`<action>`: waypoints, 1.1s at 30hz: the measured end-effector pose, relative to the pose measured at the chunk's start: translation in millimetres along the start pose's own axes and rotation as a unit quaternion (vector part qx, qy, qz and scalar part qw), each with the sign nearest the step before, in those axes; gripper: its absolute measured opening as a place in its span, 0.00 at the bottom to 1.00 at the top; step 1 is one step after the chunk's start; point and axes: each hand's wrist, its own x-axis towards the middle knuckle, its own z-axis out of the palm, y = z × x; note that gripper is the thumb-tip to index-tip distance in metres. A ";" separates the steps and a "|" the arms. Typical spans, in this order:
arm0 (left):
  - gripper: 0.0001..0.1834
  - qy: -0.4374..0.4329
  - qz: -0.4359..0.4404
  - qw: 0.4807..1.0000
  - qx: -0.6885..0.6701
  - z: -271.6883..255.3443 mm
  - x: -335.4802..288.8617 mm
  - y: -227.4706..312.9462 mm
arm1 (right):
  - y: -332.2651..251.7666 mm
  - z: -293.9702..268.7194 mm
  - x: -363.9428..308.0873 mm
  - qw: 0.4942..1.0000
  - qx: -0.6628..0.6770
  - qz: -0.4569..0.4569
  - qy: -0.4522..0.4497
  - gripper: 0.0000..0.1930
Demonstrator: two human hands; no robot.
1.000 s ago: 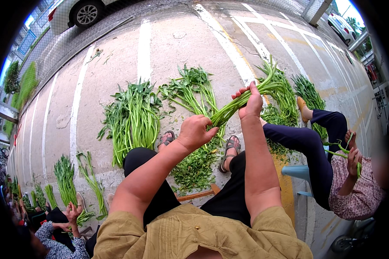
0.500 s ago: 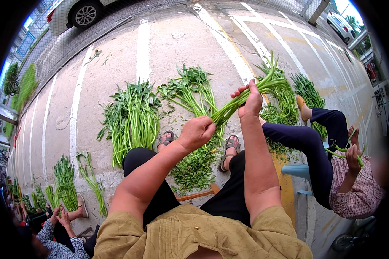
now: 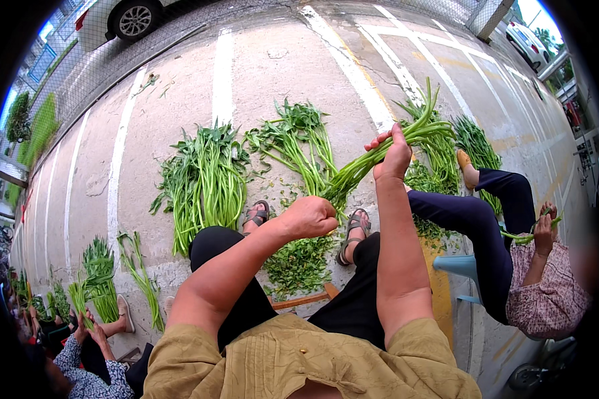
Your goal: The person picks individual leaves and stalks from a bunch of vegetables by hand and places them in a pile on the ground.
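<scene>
My right hand (image 3: 393, 157) grips a bunch of water spinach (image 3: 363, 165) around its long green stems, the stem ends sticking up past my fingers. The leafy end of the bunch points down toward my left. My left hand (image 3: 311, 217) is closed in a fist just below that leafy end, a little apart from it. What its fingers hold, if anything, is hidden. Between my feet lies a heap of torn leaves (image 3: 301, 266). A smaller pile of water spinach (image 3: 299, 136) rests ahead of me, and a large pile (image 3: 207, 179) to its left.
On the right, a seated person (image 3: 546, 272) handles green stems beside a blue stool (image 3: 456, 265); stem piles (image 3: 439, 156) lie ahead of them. At lower left, another person (image 3: 90, 362) holds greens near more bundles (image 3: 100, 279). A wooden stool edge (image 3: 306, 300) shows between my legs.
My left hand has dropped slightly toward me, away from the bunch. My right hand still grips the stems, shifted slightly right. The person on the right has lowered their hands.
</scene>
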 end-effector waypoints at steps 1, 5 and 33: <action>0.09 0.032 0.038 0.998 -0.036 2.4 -2.2 0.4 | 0.4 0.3 0.9 1.000 -0.004 -0.006 0.000 0.17; 0.11 0.044 0.064 0.994 -0.080 2.1 1.3 -7.0 | 4.6 1.8 0.2 1.000 -0.011 -0.010 0.004 0.17; 0.05 0.149 -0.172 0.842 -0.489 3.3 14.1 -6.9 | 14.3 8.2 -10.0 0.999 -0.045 0.005 -0.019 0.17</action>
